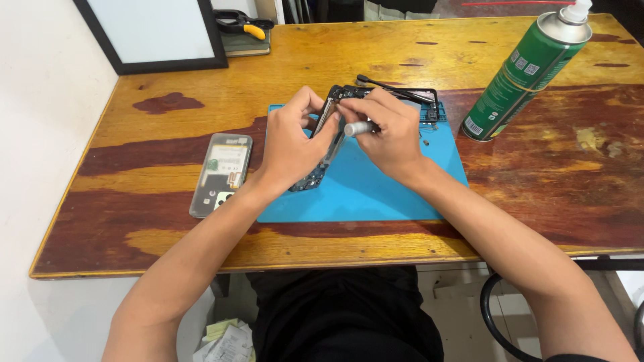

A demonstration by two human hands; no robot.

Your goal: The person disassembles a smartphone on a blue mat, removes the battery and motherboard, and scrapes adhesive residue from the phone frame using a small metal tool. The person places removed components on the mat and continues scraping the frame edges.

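My left hand [293, 142] grips an opened phone body [315, 175], tilted on its edge over a blue work mat [376, 191]. My right hand [389, 131] holds a small silver-handled screwdriver [357, 128] with its tip at the phone's upper end. Both hands touch the phone and hide most of it. A black phone frame [429, 100] lies on the mat just behind my right hand.
A phone back cover [221, 174] lies inside-up on the wooden table [168, 234], left of the mat. A green spray can [526, 70] stands at the right. A black-framed board [154, 33] and yellow-handled pliers [245, 25] are at the back left. Black tweezers [386, 84] lie behind the frame.
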